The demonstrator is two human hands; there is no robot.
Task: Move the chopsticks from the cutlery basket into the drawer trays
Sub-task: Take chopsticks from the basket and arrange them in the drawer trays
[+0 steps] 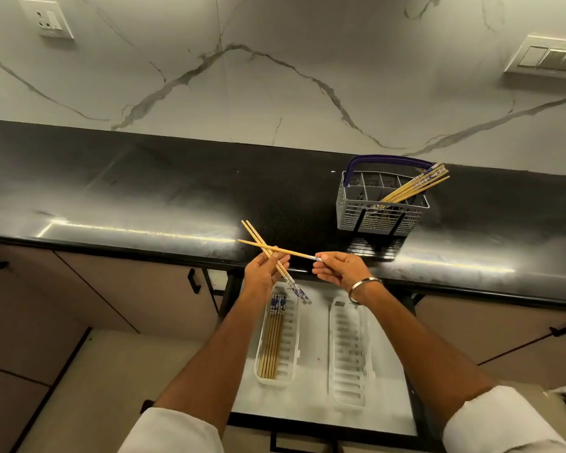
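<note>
A grey cutlery basket with a blue handle stands on the black counter, with several bamboo chopsticks leaning out of its right side. My left hand is shut on two chopsticks that point up and left. A single chopstick is pinched by its patterned end in my right hand and crosses over the other two. Below, in the open drawer, the left white tray holds several chopsticks. The right tray holds nothing.
The black counter runs across the view below a marble wall. The open drawer has a white floor and a black frame. Closed cabinet doors with black handles flank it. A wall socket and a switch plate sit above.
</note>
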